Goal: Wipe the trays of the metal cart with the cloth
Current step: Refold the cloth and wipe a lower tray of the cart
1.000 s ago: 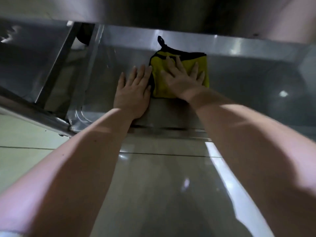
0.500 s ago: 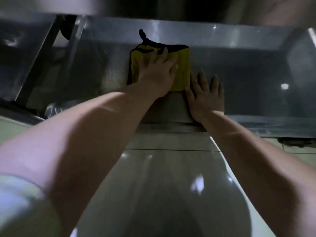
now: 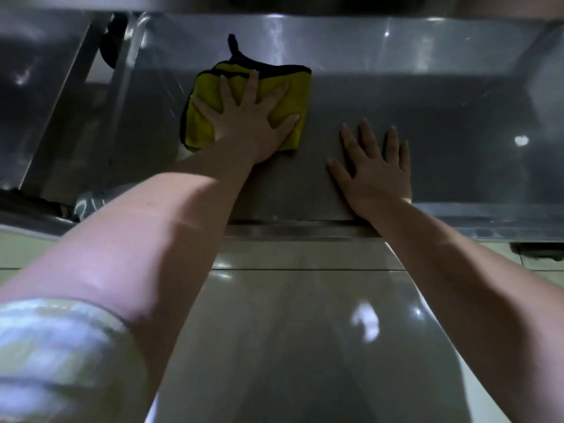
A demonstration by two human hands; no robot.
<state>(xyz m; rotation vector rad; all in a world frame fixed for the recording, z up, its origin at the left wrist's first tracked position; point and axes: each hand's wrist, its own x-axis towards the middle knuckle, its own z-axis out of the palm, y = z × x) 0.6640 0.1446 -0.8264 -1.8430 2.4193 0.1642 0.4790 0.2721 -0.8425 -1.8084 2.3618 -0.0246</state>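
Left grip (image 3: 250, 117) spread flat on the folded yellow cloth (image 3: 207, 99), pressing, not pinching. Cloth lies by the far wall of the tray (image 3: 457, 111), left of middle. Right grip (image 3: 375, 172) splayed on bare steel near it, holding nothing. Risks: the cloth could bunch or slip from under my palm on slick metal. The bracing palm likely leaves prints.

One wide-angle camera, worn on the person's head, looks forward and steeply down from close above. It faces into the shallow stainless-steel cart tray (image 3: 427, 96), which spans the full width and bows at the edges, with glossy pale floor tiles (image 3: 290, 331) beneath; the dim top strip (image 3: 274, 3) is perhaps an upper shelf.
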